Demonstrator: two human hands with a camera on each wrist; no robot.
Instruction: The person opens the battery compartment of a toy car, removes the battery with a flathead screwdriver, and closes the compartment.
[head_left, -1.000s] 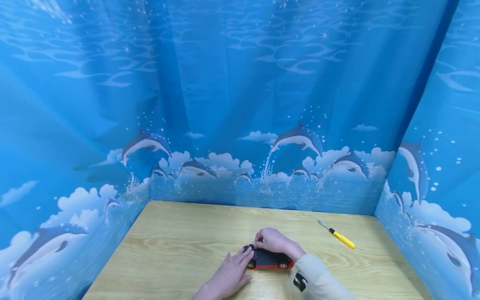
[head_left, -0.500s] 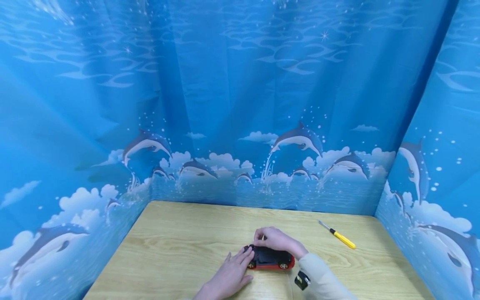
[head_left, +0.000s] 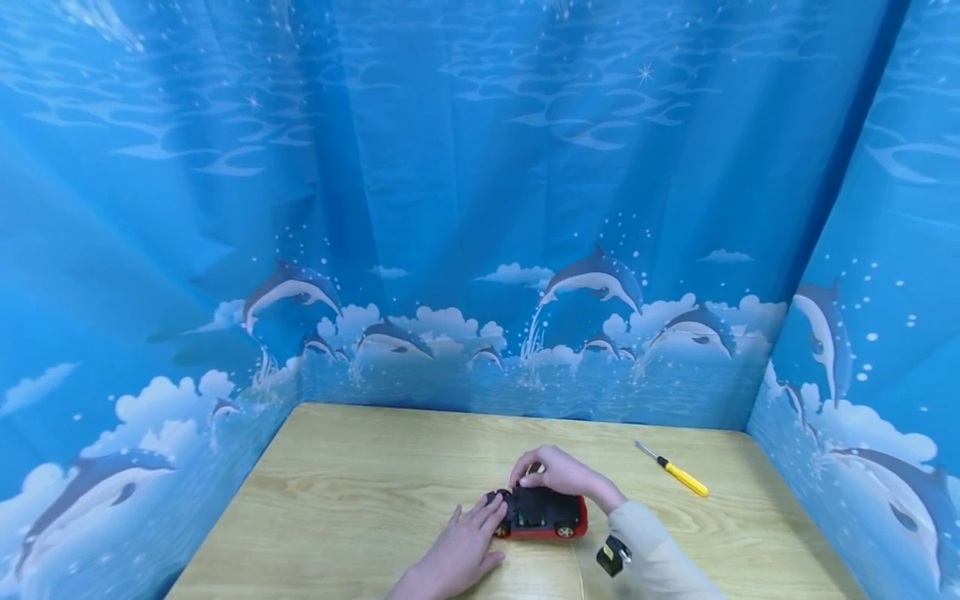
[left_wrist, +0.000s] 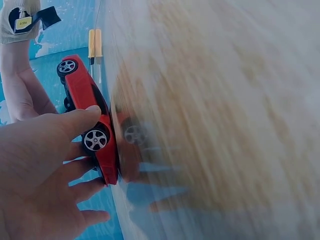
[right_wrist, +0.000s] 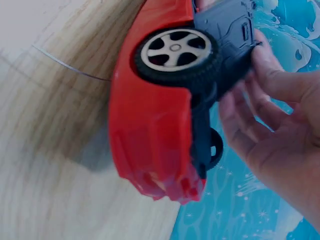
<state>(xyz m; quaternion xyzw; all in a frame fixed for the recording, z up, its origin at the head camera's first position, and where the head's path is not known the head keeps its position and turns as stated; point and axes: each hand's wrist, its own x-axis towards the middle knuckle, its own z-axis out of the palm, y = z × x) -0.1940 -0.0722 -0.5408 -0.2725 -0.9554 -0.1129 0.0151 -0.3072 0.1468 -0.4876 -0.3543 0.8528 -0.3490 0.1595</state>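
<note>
A red toy car (head_left: 577,510) lies upside down on the table, its black underside facing up. My left hand (head_left: 461,543) grips its left end. In the left wrist view, the thumb lies against the red side by a wheel (left_wrist: 95,140) and the fingers reach over the underside. My right hand (head_left: 561,473) is bent over the car's far side, pinching the edge of a black cover (right_wrist: 227,27) on the underside. The right wrist view shows the thumb at the cover's edge and the other fingers behind it, partly hidden. A dark recess shows on the underside in the head view.
A screwdriver (head_left: 684,478) with a yellow handle lies to the right on the wooden table (head_left: 360,467). Blue dolphin-print curtains (head_left: 450,208) enclose the back and sides. A thin line (right_wrist: 70,66) runs across the tabletop near the car.
My right hand has shifted slightly up and right, and more of the car's underside shows, with the dark recess now visible. The left hand stays in place on the car.
</note>
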